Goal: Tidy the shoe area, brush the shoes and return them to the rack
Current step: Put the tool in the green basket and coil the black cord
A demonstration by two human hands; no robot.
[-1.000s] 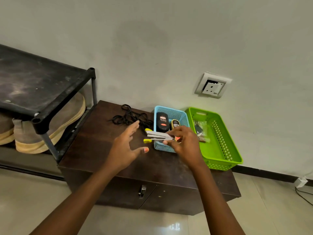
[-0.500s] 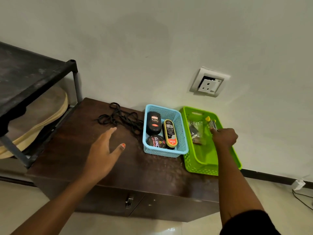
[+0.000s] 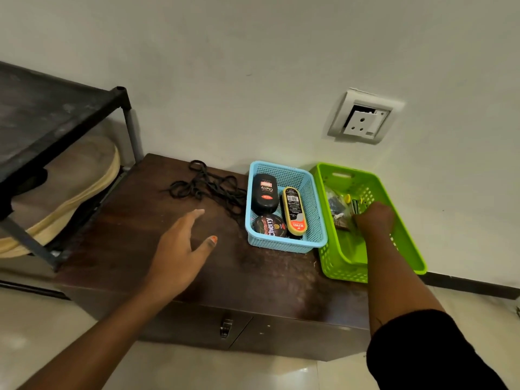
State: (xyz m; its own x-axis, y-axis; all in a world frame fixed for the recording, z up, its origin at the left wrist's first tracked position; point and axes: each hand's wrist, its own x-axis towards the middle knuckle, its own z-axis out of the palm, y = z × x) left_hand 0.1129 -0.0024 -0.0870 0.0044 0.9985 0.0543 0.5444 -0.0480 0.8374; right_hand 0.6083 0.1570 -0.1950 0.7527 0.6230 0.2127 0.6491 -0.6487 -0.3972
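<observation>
Lay the yellow-tipped brush [image 3: 349, 198] flat inside the green basket [image 3: 342, 273], just right of the blue basket [image 3: 284, 246]. Cannot tell the right hand's [image 3: 372, 220] grip on it. Hold the left hand [image 3: 180, 249] spread above the table [image 3: 253, 280], left of the blue basket, ready for the laces [image 3: 208, 187].
</observation>
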